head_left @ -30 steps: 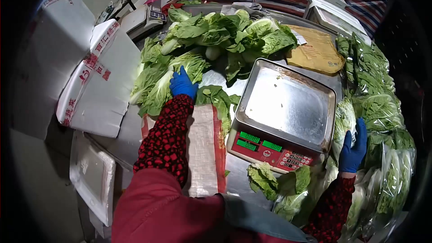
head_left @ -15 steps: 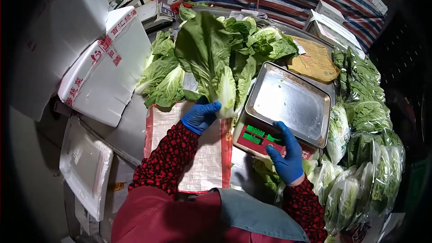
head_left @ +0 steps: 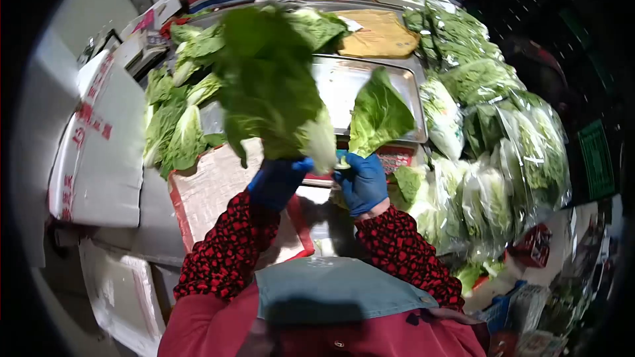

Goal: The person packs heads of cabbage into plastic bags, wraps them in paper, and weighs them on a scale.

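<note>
My left hand (head_left: pixel 278 184), in a blue glove, is closed round the base of a large leafy green head (head_left: pixel 271 86), which stands upright and is blurred at the top. Close beside it on the right, my gloved right hand (head_left: pixel 362 184) grips the stem end of a single green leaf (head_left: pixel 380 116). That leaf rises in front of the metal tray (head_left: pixel 336 86) of a red scale (head_left: pixel 397 157), whose display is mostly hidden. A red-edged woven sack (head_left: pixel 218 188) lies beneath my left forearm.
More leafy heads (head_left: pixel 184 139) lie at the left and back. Bagged greens (head_left: pixel 489 192) line the right side. Behind the tray is a brown-yellow packet (head_left: pixel 377 34). White foam boxes (head_left: pixel 106 145) stand at the left, with a foam lid (head_left: pixel 122 291) below.
The view has turned right. My right hand has moved in beside my left and now grips a leaf apart from the head. The leafy head is held nearer the camera.
</note>
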`<state>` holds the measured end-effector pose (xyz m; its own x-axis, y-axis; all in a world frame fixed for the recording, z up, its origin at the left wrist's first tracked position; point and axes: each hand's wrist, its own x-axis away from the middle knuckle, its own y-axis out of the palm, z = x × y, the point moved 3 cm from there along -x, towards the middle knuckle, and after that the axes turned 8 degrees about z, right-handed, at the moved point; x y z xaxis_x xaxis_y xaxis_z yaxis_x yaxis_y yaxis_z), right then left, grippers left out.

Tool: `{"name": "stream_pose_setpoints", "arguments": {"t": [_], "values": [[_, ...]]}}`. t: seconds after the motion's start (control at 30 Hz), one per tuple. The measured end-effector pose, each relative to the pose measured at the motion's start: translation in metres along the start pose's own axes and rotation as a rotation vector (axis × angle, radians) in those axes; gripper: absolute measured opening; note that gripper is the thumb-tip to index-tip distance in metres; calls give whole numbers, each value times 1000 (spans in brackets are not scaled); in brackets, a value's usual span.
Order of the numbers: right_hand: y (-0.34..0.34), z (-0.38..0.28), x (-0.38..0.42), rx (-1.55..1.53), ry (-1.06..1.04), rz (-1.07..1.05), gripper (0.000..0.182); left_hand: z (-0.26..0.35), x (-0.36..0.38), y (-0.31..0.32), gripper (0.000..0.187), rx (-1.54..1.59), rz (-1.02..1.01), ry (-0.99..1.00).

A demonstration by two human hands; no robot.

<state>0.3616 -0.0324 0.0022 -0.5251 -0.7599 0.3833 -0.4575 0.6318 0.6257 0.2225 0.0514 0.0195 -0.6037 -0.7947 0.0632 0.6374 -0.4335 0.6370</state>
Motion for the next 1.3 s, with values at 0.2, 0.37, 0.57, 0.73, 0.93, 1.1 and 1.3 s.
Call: {"name": "stream_pose_setpoints", "arguments": {"t": [0.2, 0.37, 0.57, 0.73, 0.93, 1.1, 1.3], "values": [[-61, -83, 43, -25, -517, 181, 13, 27, -61, 21, 53, 123, 99, -19], [-179, -197, 137, -43, -1057, 260, 40, 10, -133, 61, 38, -367, -80, 155], [-207, -214, 162, -303, -731, 25, 71, -63, -164, 51, 108, -1333, 194, 176], [-151, -118, 116, 369, -575, 84, 40, -15, -120, -1, 73, -1196, 258, 838], [-77, -99, 100, 666, -643, 102, 30, 110, -79, -192, 73, -1868, 996, 265], [-50, -76, 91, 763, -577, 59, 28, 126, -61, -279, 80, -1964, 1114, 30], [-32, -62, 74, 855, -396, -119, 26, 163, -63, -302, 52, -1193, 629, 178]]}}
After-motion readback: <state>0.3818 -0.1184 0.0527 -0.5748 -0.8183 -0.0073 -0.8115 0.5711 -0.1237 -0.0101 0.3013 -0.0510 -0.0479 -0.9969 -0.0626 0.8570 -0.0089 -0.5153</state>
